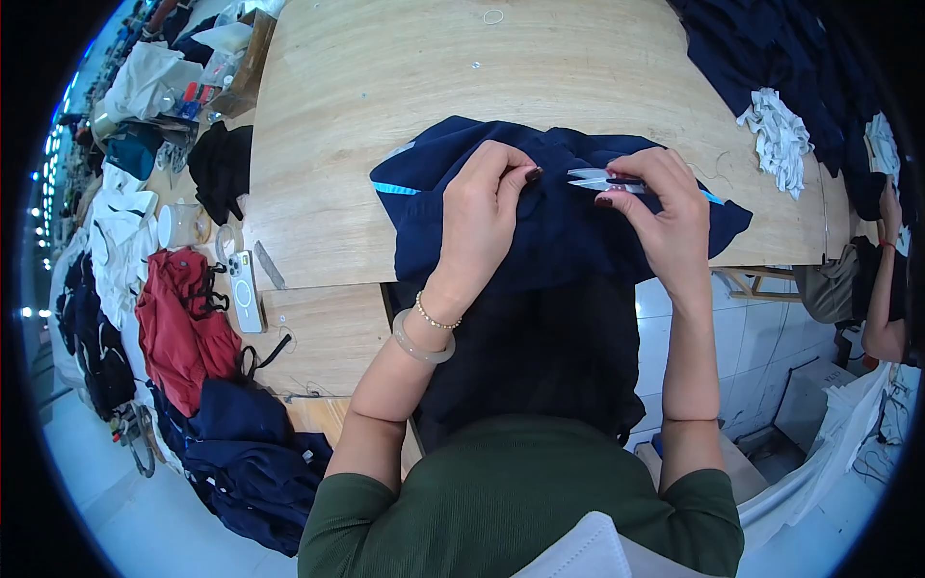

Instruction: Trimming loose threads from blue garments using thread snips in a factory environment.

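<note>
A navy blue garment (549, 236) with light blue strips lies bunched at the table's near edge, partly hanging over it. My right hand (672, 207) is closed around a pair of thread snips (591, 177), whose pale pointed blades aim left over the cloth. To the left, my left hand (485, 197) is pinched above the garment, thumb against forefinger. Whatever lies between those fingertips is too small to make out. A small gap separates the blade tips from the left fingertips.
White cloth scraps (779, 143) lie by dark garments (771, 48) at the right. Left are a phone (247, 294), a red garment (183, 323), a clear cup (178, 226) and a box (252, 63). Another person's arm (882, 308) shows at the far right.
</note>
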Tool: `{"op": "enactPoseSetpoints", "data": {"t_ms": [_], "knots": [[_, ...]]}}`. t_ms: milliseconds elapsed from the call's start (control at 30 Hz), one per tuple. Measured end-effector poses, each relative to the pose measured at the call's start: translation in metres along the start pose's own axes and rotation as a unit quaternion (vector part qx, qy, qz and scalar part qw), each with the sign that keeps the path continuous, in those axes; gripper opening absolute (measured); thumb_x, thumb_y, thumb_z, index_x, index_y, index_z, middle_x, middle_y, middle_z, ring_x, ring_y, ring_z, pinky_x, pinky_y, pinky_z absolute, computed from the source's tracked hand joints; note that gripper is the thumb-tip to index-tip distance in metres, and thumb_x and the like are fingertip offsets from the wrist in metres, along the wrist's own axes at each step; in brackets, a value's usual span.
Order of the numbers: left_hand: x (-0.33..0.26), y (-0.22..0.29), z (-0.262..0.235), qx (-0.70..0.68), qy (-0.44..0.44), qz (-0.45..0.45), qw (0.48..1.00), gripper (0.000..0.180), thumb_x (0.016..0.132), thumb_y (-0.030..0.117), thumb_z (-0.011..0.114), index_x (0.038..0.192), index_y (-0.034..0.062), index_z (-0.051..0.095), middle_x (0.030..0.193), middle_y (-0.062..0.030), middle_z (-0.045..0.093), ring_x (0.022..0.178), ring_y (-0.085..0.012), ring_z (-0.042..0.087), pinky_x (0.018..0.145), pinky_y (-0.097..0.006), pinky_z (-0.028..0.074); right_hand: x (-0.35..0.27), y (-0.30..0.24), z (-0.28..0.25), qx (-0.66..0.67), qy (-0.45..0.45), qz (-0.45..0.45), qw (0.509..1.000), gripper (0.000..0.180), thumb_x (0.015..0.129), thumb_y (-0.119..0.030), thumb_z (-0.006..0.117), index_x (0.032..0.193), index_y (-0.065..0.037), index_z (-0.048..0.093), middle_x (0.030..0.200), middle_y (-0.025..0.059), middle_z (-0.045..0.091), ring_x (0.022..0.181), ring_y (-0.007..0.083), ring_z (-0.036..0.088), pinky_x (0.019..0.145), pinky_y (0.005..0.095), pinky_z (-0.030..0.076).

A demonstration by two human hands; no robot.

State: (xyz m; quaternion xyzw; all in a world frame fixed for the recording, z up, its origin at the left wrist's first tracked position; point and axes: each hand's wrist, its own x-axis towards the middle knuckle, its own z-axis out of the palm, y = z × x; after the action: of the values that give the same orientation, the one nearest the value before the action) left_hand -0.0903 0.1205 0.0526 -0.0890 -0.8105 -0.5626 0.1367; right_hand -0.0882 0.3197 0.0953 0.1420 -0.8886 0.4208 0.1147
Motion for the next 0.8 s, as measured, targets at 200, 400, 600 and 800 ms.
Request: {"op": "enactPoseSetpoints", "data": {"t_ms": [200, 400, 600, 800], "knots": [[0.003, 0.003, 0.001, -0.001, -0.002, -0.020, 1.000, 0.003, 0.086, -0.003, 0.061, 0.086, -0.0021, 0.058, 0.079, -0.0120, 0.060, 0.071, -0.0247, 0.062, 0.064, -0.030, 0.049, 0.012, -0.001, 0.013, -0.128, 0.001, -0.135, 0.983, 0.018, 0.073, -0.013, 0.075, 0.086, -0.006, 0.064, 0.080, 0.0023, 0.059, 0.080, 0.0201, 0.055, 0.073, 0.0318, 0.039], [0.004, 0.000, 0.001, -0.007, -0.004, -0.021, 1.000, 0.003, 0.086, -0.002, 0.061, 0.086, -0.0019, 0.058, 0.077, -0.0115, 0.059, 0.070, -0.0238, 0.061, 0.063, -0.030, 0.048, 0.015, -0.002, 0.020, -0.132, -0.004, -0.158, 0.979, 0.018, 0.073, -0.012, 0.075, 0.085, -0.006, 0.064, 0.081, 0.0025, 0.060, 0.080, 0.0205, 0.054, 0.071, 0.0319, 0.040], [0.005, -0.001, 0.001, 0.004, -0.010, -0.002, 1.000, 0.003, 0.086, -0.002, 0.061, 0.085, -0.0019, 0.059, 0.077, -0.0113, 0.059, 0.069, -0.0227, 0.061, 0.063, -0.029, 0.048, 0.014, -0.003, 0.023, -0.160, 0.001, -0.170, 0.972, 0.017, 0.072, -0.011, 0.075, 0.085, -0.006, 0.064, 0.082, 0.0021, 0.060, 0.081, 0.0208, 0.054, 0.071, 0.0323, 0.041], [0.006, -0.003, 0.000, -0.039, 0.031, -0.048, 0.998, 0.003, 0.086, -0.003, 0.061, 0.089, -0.0024, 0.063, 0.079, -0.0091, 0.061, 0.068, -0.0189, 0.062, 0.061, -0.027, 0.048, 0.012, 0.002, 0.010, -0.105, 0.009, -0.127, 0.986, 0.018, 0.072, -0.008, 0.075, 0.086, -0.004, 0.064, 0.080, 0.0056, 0.060, 0.079, 0.0231, 0.055, 0.072, 0.0322, 0.042]]}}
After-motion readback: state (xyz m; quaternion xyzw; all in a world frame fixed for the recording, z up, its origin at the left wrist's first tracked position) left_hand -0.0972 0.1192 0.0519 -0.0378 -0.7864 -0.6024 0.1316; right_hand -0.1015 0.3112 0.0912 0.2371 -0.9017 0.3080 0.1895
